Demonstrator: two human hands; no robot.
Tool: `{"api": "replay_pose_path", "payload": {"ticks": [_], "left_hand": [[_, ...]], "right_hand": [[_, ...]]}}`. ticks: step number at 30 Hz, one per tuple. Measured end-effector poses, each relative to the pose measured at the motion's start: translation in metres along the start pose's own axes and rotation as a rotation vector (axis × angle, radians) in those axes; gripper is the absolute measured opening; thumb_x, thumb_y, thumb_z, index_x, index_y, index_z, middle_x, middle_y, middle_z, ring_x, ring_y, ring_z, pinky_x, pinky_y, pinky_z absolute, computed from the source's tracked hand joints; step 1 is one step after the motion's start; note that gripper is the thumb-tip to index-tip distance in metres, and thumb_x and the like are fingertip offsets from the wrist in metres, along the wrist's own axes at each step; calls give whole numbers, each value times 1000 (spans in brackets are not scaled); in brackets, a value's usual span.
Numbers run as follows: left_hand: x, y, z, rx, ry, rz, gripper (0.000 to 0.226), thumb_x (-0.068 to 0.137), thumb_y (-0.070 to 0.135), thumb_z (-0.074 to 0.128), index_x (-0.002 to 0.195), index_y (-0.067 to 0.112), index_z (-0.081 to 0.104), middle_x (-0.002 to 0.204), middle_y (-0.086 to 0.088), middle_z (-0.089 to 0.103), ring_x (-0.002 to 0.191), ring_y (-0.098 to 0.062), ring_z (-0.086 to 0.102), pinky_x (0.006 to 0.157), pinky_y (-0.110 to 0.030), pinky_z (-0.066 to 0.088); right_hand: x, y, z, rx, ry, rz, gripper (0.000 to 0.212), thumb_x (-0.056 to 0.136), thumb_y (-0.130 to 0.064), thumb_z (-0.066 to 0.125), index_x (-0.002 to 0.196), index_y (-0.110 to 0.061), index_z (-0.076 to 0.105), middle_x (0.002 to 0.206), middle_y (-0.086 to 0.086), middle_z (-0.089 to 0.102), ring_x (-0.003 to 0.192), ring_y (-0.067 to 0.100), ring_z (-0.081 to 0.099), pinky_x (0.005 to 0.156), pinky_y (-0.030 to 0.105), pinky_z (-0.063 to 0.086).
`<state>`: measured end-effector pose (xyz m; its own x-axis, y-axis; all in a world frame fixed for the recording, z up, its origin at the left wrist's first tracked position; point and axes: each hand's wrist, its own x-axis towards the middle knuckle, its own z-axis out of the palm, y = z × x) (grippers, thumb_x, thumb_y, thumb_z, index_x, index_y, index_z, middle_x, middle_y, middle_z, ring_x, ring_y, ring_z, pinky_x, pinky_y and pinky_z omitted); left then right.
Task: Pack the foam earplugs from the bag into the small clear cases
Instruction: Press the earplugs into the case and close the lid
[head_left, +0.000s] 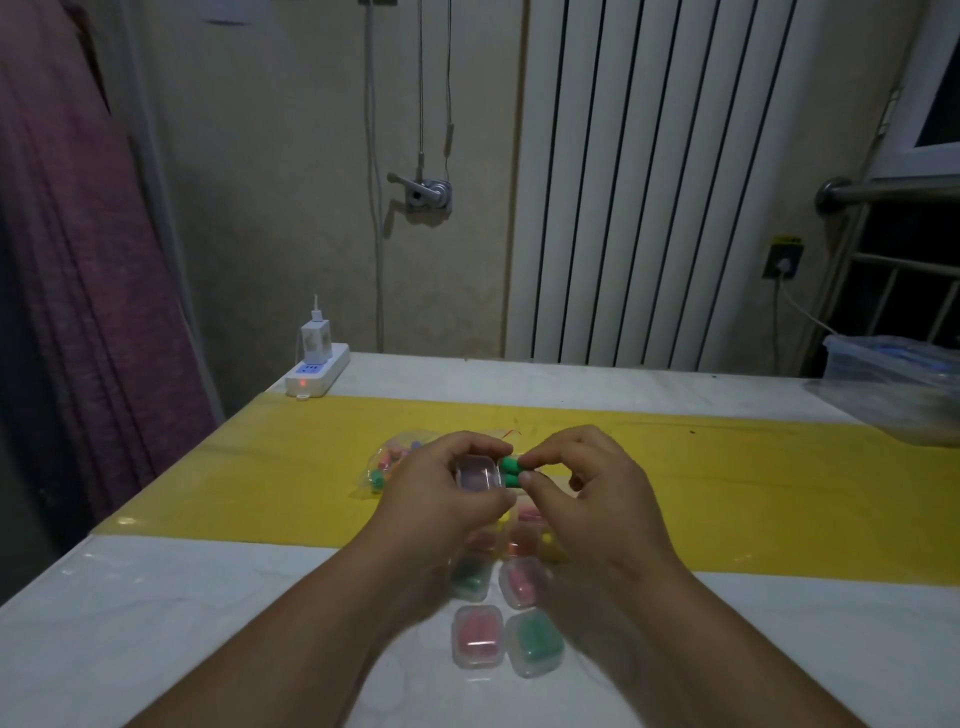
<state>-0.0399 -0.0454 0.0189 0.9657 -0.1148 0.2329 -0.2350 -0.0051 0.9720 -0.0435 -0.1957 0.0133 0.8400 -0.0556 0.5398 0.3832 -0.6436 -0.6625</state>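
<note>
Green earplugs (511, 472): two, held side by side above the table, one just behind the other. Their long axes run left to right, and their left ends meet the right edge of one clear case (477, 473). The right hand (587, 493) pinches the pair between thumb and forefinger. The left hand (441, 499) grips the clear case with curled fingers and thumb. The two hands nearly touch, over the near edge of the yellow mat (727, 467). Whether the case's lid stands open cannot be told.

Filled cases (478, 635): four show plainly on the white table (156, 623), in two rows of two between the forearms. The nearest row holds pink plugs on the left and green on the right. The next row holds green on the left and pink on the right. More cases lie beyond, blurred under the hands, and their number cannot be told.

Bag (387, 462): one, clear, lying on the mat behind the left hand, with loose plugs of mixed colours inside.

Surroundings: one power strip (317, 376) with a charger at the far left corner, one clear plastic tub (893, 364) at the right edge, and a white radiator (675, 182) on the wall.
</note>
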Motion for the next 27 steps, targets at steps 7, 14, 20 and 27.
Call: {"api": "replay_pose_path", "payload": {"ticks": [7, 14, 20, 27], "left_hand": [[0, -1, 0, -1, -37, -24, 35, 76, -16, 70, 102, 7, 69, 100, -9, 66, 67, 4, 67, 53, -9, 49], [-2, 2, 0, 47, -27, -22, 42, 75, -16, 70, 108, 11, 68, 101, -7, 67, 70, 5, 67, 54, -9, 49], [1, -2, -2, -62, -26, -78, 36, 84, 0, 69, 108, 27, 63, 99, -7, 71, 81, -18, 68, 63, -32, 56], [9, -5, -6, -280, 124, -137, 28, 95, 8, 36, 90, 7, 64, 89, -20, 71, 75, -27, 64, 63, -33, 55]], "right_hand": [[1, 4, 2, 48, 18, 113, 11, 83, -22, 73, 86, -32, 70, 83, -15, 55, 69, -6, 50, 59, 7, 35], [1, 0, -1, 484, -100, 404, 19, 86, -6, 70, 100, -14, 60, 83, 16, 70, 62, 14, 68, 55, 27, 55], [1, -3, -2, 666, -63, 471, 10, 85, 3, 68, 92, -5, 66, 86, 28, 67, 66, 33, 63, 64, 40, 55], [3, -3, -3, 655, -24, 460, 9, 85, 2, 69, 92, -3, 67, 74, 13, 66, 50, 15, 62, 65, 41, 59]]}}
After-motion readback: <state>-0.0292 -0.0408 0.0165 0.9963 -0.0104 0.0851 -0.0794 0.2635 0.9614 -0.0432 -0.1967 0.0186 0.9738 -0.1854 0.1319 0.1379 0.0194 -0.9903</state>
